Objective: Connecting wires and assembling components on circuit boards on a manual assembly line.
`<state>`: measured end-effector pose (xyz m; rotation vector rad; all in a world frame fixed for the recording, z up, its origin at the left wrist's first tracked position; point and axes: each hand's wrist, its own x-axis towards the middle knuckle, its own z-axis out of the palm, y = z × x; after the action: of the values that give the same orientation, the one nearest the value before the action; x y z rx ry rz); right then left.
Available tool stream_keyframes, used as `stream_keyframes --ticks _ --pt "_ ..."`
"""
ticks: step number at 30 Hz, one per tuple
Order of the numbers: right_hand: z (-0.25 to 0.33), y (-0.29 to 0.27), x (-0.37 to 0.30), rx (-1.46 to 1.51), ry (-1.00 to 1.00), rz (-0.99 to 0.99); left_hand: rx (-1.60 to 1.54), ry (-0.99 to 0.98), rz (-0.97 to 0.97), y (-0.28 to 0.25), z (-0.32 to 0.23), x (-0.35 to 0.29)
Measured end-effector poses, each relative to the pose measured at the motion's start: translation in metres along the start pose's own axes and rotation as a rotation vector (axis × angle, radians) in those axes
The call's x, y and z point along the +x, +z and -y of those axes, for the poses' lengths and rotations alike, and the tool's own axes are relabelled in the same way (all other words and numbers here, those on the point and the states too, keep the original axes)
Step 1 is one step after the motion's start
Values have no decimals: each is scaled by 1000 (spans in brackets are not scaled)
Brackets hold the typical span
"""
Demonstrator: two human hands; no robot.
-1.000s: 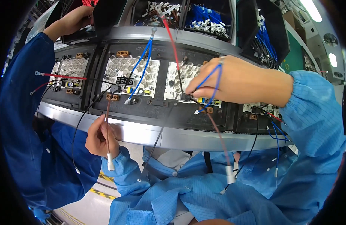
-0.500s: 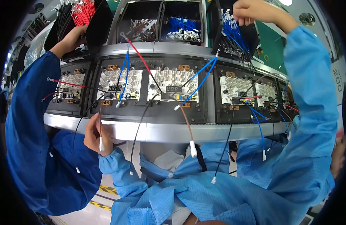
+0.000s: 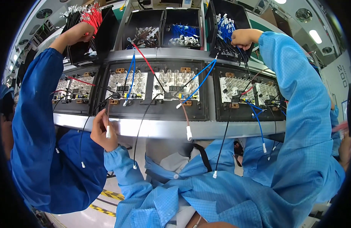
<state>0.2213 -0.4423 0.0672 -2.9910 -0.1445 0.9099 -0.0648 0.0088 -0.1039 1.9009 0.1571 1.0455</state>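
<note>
My right hand (image 3: 244, 38) is closed at the edge of a black bin on the far right, pinching among blue wires (image 3: 225, 28) with white connectors; its fingertips are partly hidden. Close to the bench's front edge, my left hand (image 3: 103, 131) is raised with its fingers loosely apart. A brown wire (image 3: 108, 114) ending in a white connector hangs in front of that hand. Behind it lies a circuit board (image 3: 135, 85) with a small digit display, clear round parts and blue wires (image 3: 130, 78). A second board (image 3: 175, 79) sits beside it, with a red wire (image 3: 145, 59) rising away.
A co-worker's hand (image 3: 78, 33) in a dark blue sleeve reaches over red wires (image 3: 92, 17) at the far left. Two black bins (image 3: 143, 19) of wires stand at the back. More boards (image 3: 230, 89) lie to the right. Several wires hang over the metal front rail (image 3: 164, 127).
My right hand has come down and left onto the blue wires in the bin. The co-worker's hand has risen slightly. My left hand stays by the brown wire.
</note>
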Motion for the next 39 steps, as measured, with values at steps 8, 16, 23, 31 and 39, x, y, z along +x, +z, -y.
stream_keyframes --ticks 8,16,23,31,39 --pt "-20 -40 15 184 -88 -343 -25 17 -13 3 -2 2" --pt "-14 0 37 158 -19 -185 -52 8 29 1 4 0" --pt "-22 3 47 156 -64 -249 -9 92 13 2 -8 5" --pt "-4 -43 4 198 -81 -328 -12 87 -24 1 -2 5" --pt "16 -92 -107 1259 -742 111 -343 133 -20 -25 -36 -15"
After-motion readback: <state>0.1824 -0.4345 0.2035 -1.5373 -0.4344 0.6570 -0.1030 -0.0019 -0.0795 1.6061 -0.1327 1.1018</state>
